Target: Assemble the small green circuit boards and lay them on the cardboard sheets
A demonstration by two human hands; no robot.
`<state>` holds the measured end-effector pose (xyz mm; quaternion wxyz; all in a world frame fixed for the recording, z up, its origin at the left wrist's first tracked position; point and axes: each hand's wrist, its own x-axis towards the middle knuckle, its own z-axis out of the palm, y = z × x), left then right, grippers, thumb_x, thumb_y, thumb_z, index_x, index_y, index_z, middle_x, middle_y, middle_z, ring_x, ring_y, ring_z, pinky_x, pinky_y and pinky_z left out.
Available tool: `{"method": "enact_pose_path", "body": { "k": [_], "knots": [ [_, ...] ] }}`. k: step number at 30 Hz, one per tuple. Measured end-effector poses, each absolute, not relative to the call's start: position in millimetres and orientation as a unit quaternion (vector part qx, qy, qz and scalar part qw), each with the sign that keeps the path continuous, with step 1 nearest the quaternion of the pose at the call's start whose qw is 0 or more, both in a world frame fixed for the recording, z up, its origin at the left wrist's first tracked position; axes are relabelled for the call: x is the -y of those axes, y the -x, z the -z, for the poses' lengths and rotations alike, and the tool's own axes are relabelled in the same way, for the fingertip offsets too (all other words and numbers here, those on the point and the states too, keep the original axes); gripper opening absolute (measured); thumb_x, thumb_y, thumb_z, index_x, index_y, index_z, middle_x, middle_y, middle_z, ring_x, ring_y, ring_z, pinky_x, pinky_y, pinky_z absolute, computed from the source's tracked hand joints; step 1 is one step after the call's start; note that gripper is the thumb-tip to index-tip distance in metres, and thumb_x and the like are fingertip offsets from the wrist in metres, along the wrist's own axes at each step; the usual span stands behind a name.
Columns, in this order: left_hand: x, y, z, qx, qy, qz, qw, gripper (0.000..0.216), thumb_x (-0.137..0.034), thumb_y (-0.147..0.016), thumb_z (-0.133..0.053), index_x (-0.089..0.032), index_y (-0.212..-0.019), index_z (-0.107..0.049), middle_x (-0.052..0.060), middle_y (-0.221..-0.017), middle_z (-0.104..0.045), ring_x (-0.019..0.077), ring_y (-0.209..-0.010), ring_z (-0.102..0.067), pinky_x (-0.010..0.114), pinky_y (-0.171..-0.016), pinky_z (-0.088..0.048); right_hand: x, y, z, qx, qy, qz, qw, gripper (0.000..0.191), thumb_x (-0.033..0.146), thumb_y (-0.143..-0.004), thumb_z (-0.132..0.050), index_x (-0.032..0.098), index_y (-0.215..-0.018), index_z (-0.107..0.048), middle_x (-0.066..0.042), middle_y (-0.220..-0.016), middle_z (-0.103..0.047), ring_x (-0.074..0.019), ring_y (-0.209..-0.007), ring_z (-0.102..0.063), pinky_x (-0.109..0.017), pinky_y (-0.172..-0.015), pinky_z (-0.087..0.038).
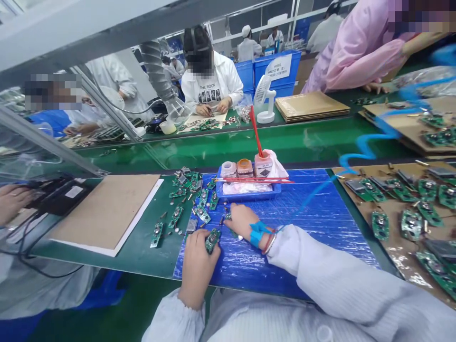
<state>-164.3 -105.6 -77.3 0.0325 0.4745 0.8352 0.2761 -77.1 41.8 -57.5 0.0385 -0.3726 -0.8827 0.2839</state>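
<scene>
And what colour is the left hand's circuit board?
The circuit board is green, shown in the head view.

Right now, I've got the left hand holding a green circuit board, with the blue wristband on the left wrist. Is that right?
Not quite: the head view shows the blue wristband on the wrist of the right hand. The left hand does hold a green circuit board.

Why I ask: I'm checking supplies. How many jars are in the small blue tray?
3, in a row in the tray: left jar, orange-rimmed middle jar, right jar with red sticks in it. A smaller one behind them could be hidden.
</scene>
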Motion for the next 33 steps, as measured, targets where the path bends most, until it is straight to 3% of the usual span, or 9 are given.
{"method": "enact_pose_path", "body": {
  "k": [6, 10, 15, 21, 26, 29, 33],
  "knots": [
    [100.9, 160.5, 66.1, -0.813, -0.419, -0.384, 0.129, 0.027, -0.031, -0.080, -0.059, -0.019, -0.103, -0.053, 0.010, -0.099, -0.067, 0.0278, -0.093, -0.065, 0.044, -0.083, -0.051, -47.6, 19.0, 42.5, 0.860, 0.377, -0.311, 0.149, 0.026, 0.027, -0.076, -0.068, 0.014, -0.096, -0.059, -0.006, -0.089, -0.064, -0.0171, -0.085, -0.061, -0.026, -0.077, -0.048],
    [95.6, 143.3, 46.2, -0.706, -0.330, -0.538, 0.321, 0.048, -0.033, -0.077, -0.069, -0.026, -0.120, -0.051, 0.004, -0.113, -0.064, 0.0189, -0.087, -0.067, 0.030, -0.077, -0.055, -37.6, -22.1, 24.0, 0.809, 0.304, -0.334, 0.375, 0.017, 0.023, -0.077, -0.069, 0.017, -0.090, -0.059, -0.002, -0.086, -0.058, -0.0120, -0.076, -0.059, -0.022, -0.067, -0.050],
    [84.7, 110.7, 23.2, -0.561, -0.191, -0.638, 0.492, 0.041, -0.024, -0.059, -0.084, -0.020, -0.098, -0.071, 0.004, -0.083, -0.073, 0.0143, -0.072, -0.068, 0.018, -0.068, -0.054, -27.6, -51.9, 3.7, 0.791, 0.234, -0.216, 0.522, 0.022, 0.017, -0.075, -0.072, 0.019, -0.092, -0.058, -0.002, -0.083, -0.058, -0.0135, -0.077, -0.059, -0.025, -0.066, -0.052],
    [78.2, 85.2, 13.6, -0.446, -0.128, -0.682, 0.565, 0.027, -0.030, -0.068, -0.079, -0.018, -0.091, -0.074, 0.007, -0.083, -0.074, 0.0174, -0.069, -0.069, 0.020, -0.063, -0.057, -20.1, -69.7, -8.4, 0.781, 0.203, -0.149, 0.572, 0.030, 0.011, -0.073, -0.073, 0.020, -0.097, -0.058, -0.002, -0.085, -0.060, -0.0132, -0.077, -0.060, -0.024, -0.069, -0.054],
    [76.2, 75.3, 8.2, -0.385, -0.137, -0.680, 0.609, 0.021, -0.028, -0.074, -0.073, -0.019, -0.093, -0.073, 0.007, -0.090, -0.073, 0.0229, -0.085, -0.068, 0.030, -0.074, -0.057, -16.4, -81.7, -12.4, 0.775, 0.196, -0.125, 0.587, 0.032, 0.008, -0.073, -0.072, 0.020, -0.099, -0.058, -0.002, -0.085, -0.060, -0.0127, -0.078, -0.062, -0.024, -0.069, -0.055],
    [75.6, 69.2, 7.4, -0.371, -0.153, -0.696, 0.595, 0.019, -0.028, -0.078, -0.070, -0.020, -0.095, -0.071, 0.005, -0.095, -0.070, 0.0200, -0.092, -0.063, 0.030, -0.075, -0.054, -15.2, -86.3, -13.6, 0.771, 0.196, -0.120, 0.595, 0.033, 0.007, -0.072, -0.072, 0.020, -0.099, -0.058, -0.002, -0.086, -0.060, -0.0134, -0.077, -0.062, -0.024, -0.068, -0.055],
    [75.1, 62.1, 6.6, -0.359, -0.159, -0.706, 0.590, 0.017, -0.028, -0.076, -0.072, -0.023, -0.092, -0.071, 0.003, -0.096, -0.070, 0.0143, -0.088, -0.061, 0.025, -0.075, -0.051, -14.0, -89.7, -14.7, 0.770, 0.198, -0.113, 0.595, 0.036, 0.006, -0.071, -0.072, 0.021, -0.101, -0.058, -0.002, -0.085, -0.059, -0.0136, -0.076, -0.062, -0.025, -0.066, -0.055]
  ]
}}
